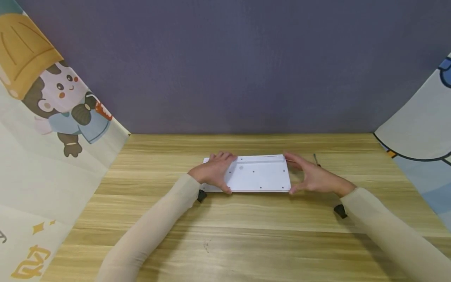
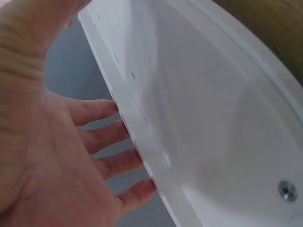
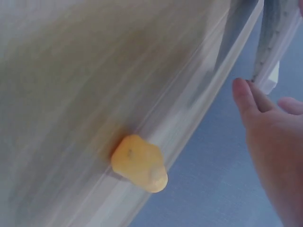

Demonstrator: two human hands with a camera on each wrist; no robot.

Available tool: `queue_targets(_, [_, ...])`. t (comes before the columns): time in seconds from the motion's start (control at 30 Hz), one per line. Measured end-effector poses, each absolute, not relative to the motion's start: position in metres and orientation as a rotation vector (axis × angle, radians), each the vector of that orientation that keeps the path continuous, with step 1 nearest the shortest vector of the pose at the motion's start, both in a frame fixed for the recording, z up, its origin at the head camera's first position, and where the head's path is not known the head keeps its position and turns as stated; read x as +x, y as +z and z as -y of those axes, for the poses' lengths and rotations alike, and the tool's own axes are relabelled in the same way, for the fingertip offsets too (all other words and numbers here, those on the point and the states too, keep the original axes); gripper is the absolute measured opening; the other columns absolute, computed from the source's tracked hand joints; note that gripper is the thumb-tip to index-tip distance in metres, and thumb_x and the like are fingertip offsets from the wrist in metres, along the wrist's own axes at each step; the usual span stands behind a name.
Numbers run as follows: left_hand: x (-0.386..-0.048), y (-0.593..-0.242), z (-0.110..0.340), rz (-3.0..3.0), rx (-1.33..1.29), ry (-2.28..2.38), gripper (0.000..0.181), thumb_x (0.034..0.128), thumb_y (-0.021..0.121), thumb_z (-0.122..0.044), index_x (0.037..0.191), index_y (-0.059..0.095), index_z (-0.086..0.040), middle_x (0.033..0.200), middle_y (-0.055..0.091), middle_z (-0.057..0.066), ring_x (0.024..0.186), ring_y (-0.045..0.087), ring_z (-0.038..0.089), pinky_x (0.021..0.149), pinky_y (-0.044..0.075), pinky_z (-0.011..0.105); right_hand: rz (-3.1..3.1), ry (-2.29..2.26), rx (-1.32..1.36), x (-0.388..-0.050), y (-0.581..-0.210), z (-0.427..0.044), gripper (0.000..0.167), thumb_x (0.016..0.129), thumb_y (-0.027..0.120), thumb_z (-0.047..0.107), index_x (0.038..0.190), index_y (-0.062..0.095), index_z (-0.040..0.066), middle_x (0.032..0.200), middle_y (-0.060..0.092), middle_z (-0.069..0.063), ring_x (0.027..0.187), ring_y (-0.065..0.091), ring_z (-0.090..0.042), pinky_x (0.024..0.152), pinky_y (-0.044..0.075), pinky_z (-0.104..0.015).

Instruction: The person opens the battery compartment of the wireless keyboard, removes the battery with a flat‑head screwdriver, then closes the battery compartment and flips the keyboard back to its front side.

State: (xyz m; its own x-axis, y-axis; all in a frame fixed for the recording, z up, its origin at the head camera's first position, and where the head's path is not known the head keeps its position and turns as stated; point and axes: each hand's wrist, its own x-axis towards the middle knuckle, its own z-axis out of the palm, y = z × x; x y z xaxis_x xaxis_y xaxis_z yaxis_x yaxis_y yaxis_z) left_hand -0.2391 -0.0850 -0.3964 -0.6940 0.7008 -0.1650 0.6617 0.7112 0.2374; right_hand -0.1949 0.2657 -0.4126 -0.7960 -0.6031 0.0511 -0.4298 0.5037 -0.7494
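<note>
A white rectangular panel (image 1: 262,174) with small screws lies face-on to the head view. My left hand (image 1: 215,172) spans its left part, thumb at the near edge and fingers at the far edge; in the left wrist view the fingertips of this hand (image 2: 71,156) touch the long edge of the panel (image 2: 203,113). At the right end, my right hand (image 1: 315,176) holds the corners between thumb and fingers. In the right wrist view, fingertips of that hand (image 3: 274,127) meet the panel's end (image 3: 279,47), which is tilted and partly out of frame.
A thin metal shaft (image 1: 315,158) shows behind my right hand on the wooden table (image 1: 218,243). A yellow lump-shaped object (image 3: 139,163) rests on the table near its edge in the right wrist view. Beyond the table stands a dark blue-grey surface (image 1: 246,70).
</note>
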Motion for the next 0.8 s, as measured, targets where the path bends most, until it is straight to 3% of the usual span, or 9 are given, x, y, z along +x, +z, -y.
queue_targets(0.23, [-0.238, -0.397, 0.081, -2.661, 1.074, 0.174, 0.117, 0.06, 0.083, -0.056, 0.149, 0.023, -0.01, 0.146, 0.03, 0.008, 0.133, 0.024, 0.027, 0.106, 0.019, 0.051, -2.545, -1.114, -0.938, -0.197, -0.421, -0.264, 0.117, 0.064, 0.087, 0.027, 0.149, 0.012, -0.003, 0.15, 0.019, -0.025, 0.13, 0.031, -0.043, 0.102, 0.028, -0.054])
queue_targets(0.5, [-0.236, -0.398, 0.079, -2.644, 1.048, 0.143, 0.116, 0.0619, 0.081, -0.057, 0.15, 0.022, -0.011, 0.147, 0.027, 0.008, 0.134, 0.021, 0.027, 0.106, 0.016, 0.051, -2.512, -1.081, -0.937, -0.197, -0.424, -0.261, 0.118, 0.065, 0.086, 0.026, 0.149, 0.008, -0.004, 0.148, 0.017, -0.029, 0.129, 0.033, -0.043, 0.101, 0.031, -0.052])
queue_targets(0.8, [-0.237, -0.4, 0.077, -2.654, 1.048, 0.094, 0.115, 0.0624, 0.08, -0.059, 0.15, 0.023, -0.011, 0.147, 0.029, 0.007, 0.133, 0.023, 0.026, 0.103, 0.02, 0.047, -2.562, -0.878, -0.895, -0.197, -0.418, -0.252, 0.113, 0.068, 0.085, 0.028, 0.151, 0.011, 0.003, 0.149, 0.017, -0.026, 0.134, 0.02, -0.042, 0.102, 0.027, -0.057])
